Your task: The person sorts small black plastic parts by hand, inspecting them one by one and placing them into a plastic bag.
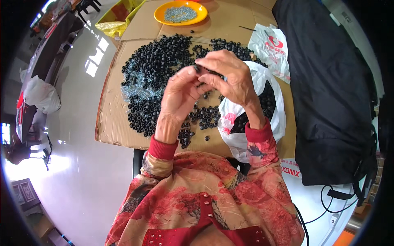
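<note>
Above the spread of beads my two hands meet, their fingertips pinched close together. A small black bead [197, 69] shows dark between the tips, partly covered by fingers. My left hand [177, 92] is closed, thumb and fingers pressed together beside it; what lies inside its pinch is hidden. From the other side my right hand [233, 76] curls its forefinger and thumb around the bead. Below lie many loose black beads [150, 59], mixed at the left with tiny clear bluish beads [141, 89]. More black beads fill an open white plastic bag [278, 92] under my right wrist.
All this lies on a flattened cardboard sheet [111, 119]. A yellow-orange plate [200, 19] of tiny beads stands at the far edge. Another white plastic bag [269, 49] lies at the right, against a long black cloth case [324, 102]. A yellow bag [113, 28] stands beyond the left corner.
</note>
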A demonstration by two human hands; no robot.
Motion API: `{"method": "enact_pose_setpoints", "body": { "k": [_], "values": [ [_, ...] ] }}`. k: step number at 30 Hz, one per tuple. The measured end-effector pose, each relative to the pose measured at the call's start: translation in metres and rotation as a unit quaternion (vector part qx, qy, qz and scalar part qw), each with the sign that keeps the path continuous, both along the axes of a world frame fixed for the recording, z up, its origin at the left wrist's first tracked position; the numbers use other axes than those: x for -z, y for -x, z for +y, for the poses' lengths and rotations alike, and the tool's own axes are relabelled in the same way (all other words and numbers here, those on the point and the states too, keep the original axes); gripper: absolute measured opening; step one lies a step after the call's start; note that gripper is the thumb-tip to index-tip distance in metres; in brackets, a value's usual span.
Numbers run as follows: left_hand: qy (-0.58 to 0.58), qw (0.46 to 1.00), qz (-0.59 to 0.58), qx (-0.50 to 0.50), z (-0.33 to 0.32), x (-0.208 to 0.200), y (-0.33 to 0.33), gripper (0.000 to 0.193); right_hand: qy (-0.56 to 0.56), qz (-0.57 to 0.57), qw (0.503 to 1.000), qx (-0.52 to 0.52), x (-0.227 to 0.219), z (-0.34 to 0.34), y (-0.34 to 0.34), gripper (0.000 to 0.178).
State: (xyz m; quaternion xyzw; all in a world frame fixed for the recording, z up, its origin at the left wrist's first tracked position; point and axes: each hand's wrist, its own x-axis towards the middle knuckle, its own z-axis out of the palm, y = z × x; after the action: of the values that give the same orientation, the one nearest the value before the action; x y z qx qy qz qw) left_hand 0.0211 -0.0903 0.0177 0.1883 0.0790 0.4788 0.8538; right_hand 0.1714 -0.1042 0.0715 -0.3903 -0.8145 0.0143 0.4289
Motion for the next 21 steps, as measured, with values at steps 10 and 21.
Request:
{"method": "enact_pose_setpoints", "body": {
  "k": [10, 21],
  "values": [
    [0.007, 0.993, 0.021, -0.115, 0.029, 0.021, 0.045, 0.013, 0.213, -0.062, 0.975, 0.017, 0.134, 0.021, -0.024, 0.012],
    [0.023, 0.990, 0.035, -0.137, 0.031, 0.032, 0.061, 0.014, 0.190, -0.149, 0.970, -0.007, 0.141, 0.014, -0.002, 0.010]
  ]
}}
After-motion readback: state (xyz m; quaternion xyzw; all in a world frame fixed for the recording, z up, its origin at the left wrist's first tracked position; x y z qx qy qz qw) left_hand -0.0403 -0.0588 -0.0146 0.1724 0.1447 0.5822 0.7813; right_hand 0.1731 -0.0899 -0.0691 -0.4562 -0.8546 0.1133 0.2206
